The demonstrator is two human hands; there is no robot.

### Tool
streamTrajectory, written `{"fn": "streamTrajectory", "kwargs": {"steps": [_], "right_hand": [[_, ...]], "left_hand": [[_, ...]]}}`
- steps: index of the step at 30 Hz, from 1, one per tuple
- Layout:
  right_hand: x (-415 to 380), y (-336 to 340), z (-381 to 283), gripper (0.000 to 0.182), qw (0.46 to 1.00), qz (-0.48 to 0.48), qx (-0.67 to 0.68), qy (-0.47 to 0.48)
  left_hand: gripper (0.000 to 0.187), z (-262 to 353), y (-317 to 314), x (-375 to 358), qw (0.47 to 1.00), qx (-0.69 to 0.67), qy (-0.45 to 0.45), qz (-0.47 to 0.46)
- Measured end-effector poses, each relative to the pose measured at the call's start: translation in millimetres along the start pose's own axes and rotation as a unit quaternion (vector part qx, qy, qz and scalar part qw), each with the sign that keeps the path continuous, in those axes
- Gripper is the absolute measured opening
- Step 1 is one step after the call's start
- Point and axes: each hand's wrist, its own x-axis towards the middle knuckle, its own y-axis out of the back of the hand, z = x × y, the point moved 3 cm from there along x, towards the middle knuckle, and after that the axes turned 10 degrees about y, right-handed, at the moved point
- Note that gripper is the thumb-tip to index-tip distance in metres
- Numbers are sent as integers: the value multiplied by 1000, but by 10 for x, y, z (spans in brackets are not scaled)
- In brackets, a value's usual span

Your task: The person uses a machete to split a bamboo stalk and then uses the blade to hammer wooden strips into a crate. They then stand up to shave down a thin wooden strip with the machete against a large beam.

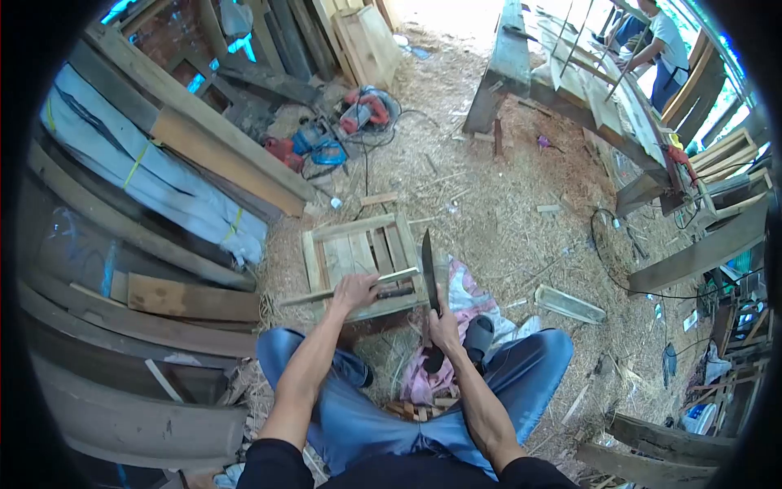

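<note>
My left hand is closed on a thin wooden strip that lies slantwise across the near side of a small slatted wooden frame. Gripped in my right hand is a long, dark-bladed knife, its blade pointing up and away from me. The blade stands just past the strip's right end, at the frame's right edge. A short dark piece like a handle rests on the frame close to my left fingers.
Pink and white cloth lies by my feet. Power tools with cords sit ahead on the shaving-strewn floor. Boards and a wrapped bundle line the left. At the upper right, a person is beside a heavy workbench.
</note>
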Motion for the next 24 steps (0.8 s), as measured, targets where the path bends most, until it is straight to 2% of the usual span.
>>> {"fn": "streamTrajectory", "kwargs": {"steps": [1,2,4,7,9,10,12,14,15,18,19,20,21,22,23,24], "right_hand": [[41,20,-125,68,981,83,-31,171],[94,16,-119,68,981,81,-31,172],[80,292,-873,64,979,124,36,155],[88,584,-1554,61,982,109,97,119],[44,668,-1807,61,956,200,26,212],[60,540,-1637,61,956,200,26,211],[52,120,-952,65,928,240,-70,275],[16,-262,-319,69,969,31,-200,144],[-22,-224,-365,73,985,-48,-165,0],[12,-82,-558,73,997,9,-74,34],[126,-112,-422,73,993,58,-14,103],[150,-99,-221,73,993,62,-15,104],[130,21,-392,72,986,33,163,6],[119,110,-614,71,938,0,334,-90],[130,202,-871,67,947,65,314,3],[116,396,-1274,68,954,98,280,49]], "left_hand": [[29,-6,31,10,1000,-25,0,17],[29,-20,27,25,1000,-25,2,18],[28,40,74,-49,998,-15,57,-21],[28,105,93,-73,997,-20,66,-23],[29,136,109,-100,998,-13,65,-17],[29,116,90,-93,998,-13,65,-17],[33,96,35,-76,999,-3,41,17],[34,107,-16,-94,999,-4,32,21],[34,97,9,-68,999,-2,24,26],[35,91,73,-62,999,1,38,-2],[36,77,36,-61,999,3,38,0],[36,69,-4,-78,999,2,34,1],[36,70,-51,-110,999,-18,9,31],[35,73,-64,-113,997,-39,-15,63],[35,79,-33,-112,997,-39,-14,60],[34,100,9,-122,999,-19,14,26]]}}
